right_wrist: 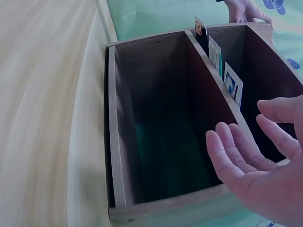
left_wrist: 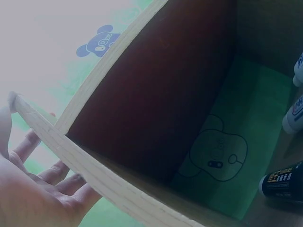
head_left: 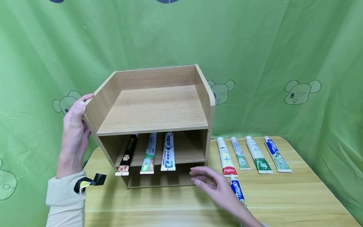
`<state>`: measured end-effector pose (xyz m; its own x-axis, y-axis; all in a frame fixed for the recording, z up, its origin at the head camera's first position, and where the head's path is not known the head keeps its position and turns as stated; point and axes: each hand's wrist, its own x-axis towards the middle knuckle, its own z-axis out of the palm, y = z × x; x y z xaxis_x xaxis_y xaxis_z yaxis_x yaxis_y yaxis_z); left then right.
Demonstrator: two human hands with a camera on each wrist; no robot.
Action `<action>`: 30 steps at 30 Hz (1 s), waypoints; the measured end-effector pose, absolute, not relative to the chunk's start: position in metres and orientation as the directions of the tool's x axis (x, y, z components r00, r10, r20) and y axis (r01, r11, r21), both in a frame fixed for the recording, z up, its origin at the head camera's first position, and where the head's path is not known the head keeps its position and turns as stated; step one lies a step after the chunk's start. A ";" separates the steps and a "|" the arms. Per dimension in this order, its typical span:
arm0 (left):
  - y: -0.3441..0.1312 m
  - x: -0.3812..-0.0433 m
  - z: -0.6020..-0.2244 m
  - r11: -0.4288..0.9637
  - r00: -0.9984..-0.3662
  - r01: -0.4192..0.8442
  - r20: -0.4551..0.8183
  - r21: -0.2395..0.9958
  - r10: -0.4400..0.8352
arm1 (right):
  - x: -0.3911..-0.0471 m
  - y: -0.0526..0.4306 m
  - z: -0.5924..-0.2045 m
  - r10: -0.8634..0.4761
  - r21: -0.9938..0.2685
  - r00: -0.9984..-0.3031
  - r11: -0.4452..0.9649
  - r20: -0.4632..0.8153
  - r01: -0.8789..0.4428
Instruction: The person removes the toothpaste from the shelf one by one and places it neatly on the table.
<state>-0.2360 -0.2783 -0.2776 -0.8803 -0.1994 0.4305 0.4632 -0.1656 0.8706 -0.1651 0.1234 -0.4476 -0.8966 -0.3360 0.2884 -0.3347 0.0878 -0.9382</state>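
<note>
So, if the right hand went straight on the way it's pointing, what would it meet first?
Probably the white-and-blue tube jutting from the shelf unit. Depth is unclear, though, so the right hand could pass in front or below.

Brand "Colgate": showing on the red end of a white tube (head_left: 226, 154), lying near the worktop's (head_left: 300, 195) far edge. "冷酸灵", "抗敏感": running along a blue-and-white tube (head_left: 169, 153), overhanging the shelf's (head_left: 188, 154) front edge. "Crest": marking a blue-green tube (head_left: 277, 154), lying nearest the worktop's far right corner.

The left hand (head_left: 75, 129) is raised in a grip; the right hand (head_left: 222, 190) — fingers (right_wrist: 225, 161) loosely bent — is held lower.
</note>
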 end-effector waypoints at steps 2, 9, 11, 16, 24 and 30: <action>-0.279 -0.236 -0.278 -0.165 -0.878 0.468 0.435 0.868 -0.200 | -0.167 0.120 -0.447 -0.350 -0.940 -0.888 0.054 0.298 -0.336; -0.280 -0.235 -0.278 -0.163 -0.879 0.465 0.432 0.870 -0.202 | -0.172 0.105 -0.444 -0.389 -0.937 -0.861 -0.019 0.328 -0.348; -0.280 -0.235 -0.278 -0.167 -0.878 0.468 0.434 0.868 -0.203 | -0.173 0.101 -0.443 -0.399 -0.938 -0.856 -0.036 0.330 -0.345; -0.282 -0.233 -0.278 -0.174 -0.873 0.474 0.435 0.863 -0.220 | -0.177 0.090 -0.439 -0.426 -0.944 -0.845 -0.089 0.324 -0.317; -0.284 -0.231 -0.279 -0.167 -0.882 0.456 0.418 0.874 -0.218 | -0.181 0.078 -0.436 -0.443 -0.962 -0.855 -0.105 0.271 -0.250; -0.281 -0.238 -0.278 -0.166 -0.894 0.440 0.411 0.883 -0.179 | -0.184 0.070 -0.436 -0.427 -0.976 -0.877 -0.089 0.219 -0.200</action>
